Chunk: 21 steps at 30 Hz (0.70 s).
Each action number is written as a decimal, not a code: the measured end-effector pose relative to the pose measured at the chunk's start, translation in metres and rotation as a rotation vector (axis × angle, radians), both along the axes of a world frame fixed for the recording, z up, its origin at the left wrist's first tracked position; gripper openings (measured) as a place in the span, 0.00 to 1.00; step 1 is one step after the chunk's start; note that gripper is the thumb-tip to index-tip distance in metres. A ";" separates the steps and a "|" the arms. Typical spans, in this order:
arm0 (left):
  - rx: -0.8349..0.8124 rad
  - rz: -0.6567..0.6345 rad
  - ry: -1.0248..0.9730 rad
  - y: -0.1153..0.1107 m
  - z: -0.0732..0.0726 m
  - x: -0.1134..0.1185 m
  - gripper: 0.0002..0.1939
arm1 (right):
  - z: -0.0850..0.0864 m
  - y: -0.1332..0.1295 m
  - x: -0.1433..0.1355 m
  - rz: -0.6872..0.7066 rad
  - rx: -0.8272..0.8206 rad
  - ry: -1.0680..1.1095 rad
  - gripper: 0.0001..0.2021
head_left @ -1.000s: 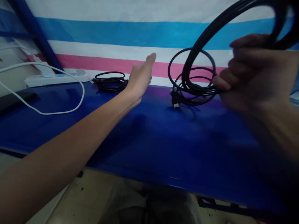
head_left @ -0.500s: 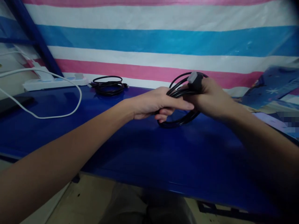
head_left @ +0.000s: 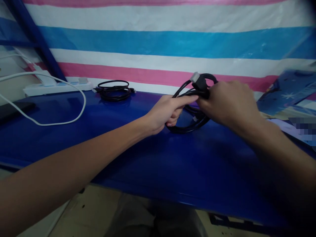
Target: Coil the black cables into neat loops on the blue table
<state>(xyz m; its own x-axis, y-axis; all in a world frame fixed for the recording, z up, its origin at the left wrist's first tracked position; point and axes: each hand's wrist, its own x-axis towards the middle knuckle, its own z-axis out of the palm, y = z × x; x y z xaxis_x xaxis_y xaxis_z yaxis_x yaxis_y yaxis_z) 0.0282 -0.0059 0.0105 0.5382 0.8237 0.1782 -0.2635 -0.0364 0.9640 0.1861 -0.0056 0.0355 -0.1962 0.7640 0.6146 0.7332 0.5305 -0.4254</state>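
Both hands, left hand (head_left: 165,113) and right hand (head_left: 228,103), fingers closed gripping the coiled black cable (head_left: 190,126)

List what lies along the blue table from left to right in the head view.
White cable → white power strip → small coiled black cable → left hand → black cable coil, held by both hands → right hand → blue patterned sheet.

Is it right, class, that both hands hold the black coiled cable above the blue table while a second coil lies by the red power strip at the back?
Not quite: the power strip is white, not red, as the head view shows. Both the left hand and right hand do hold the black coiled cable above the blue table, and the second coil lies beside the strip.
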 end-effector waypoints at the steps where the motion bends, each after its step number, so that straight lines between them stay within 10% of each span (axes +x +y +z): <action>1: -0.021 -0.018 -0.013 0.001 -0.001 0.000 0.26 | -0.001 0.002 0.002 -0.042 0.059 -0.063 0.17; 8: -0.138 0.010 -0.081 0.003 0.002 0.001 0.28 | 0.003 -0.001 -0.002 -0.382 0.203 -0.501 0.15; 14: -0.126 0.177 -0.147 -0.004 0.008 0.005 0.27 | 0.013 -0.018 -0.010 -0.516 0.328 -0.433 0.11; 17: -0.069 0.154 -0.144 -0.007 0.010 0.004 0.27 | 0.014 -0.018 -0.008 -0.467 0.454 -0.388 0.15; 21: 0.063 0.101 -0.129 -0.008 0.012 0.001 0.27 | 0.018 -0.015 -0.005 -0.230 0.221 -0.275 0.05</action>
<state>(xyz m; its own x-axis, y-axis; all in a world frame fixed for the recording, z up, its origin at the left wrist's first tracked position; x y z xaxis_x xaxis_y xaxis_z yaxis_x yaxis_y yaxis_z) 0.0290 -0.0137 0.0227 0.4227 0.8573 0.2939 -0.3773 -0.1284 0.9172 0.1809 -0.0210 0.0533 -0.2154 0.6626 0.7173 0.9135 0.3964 -0.0919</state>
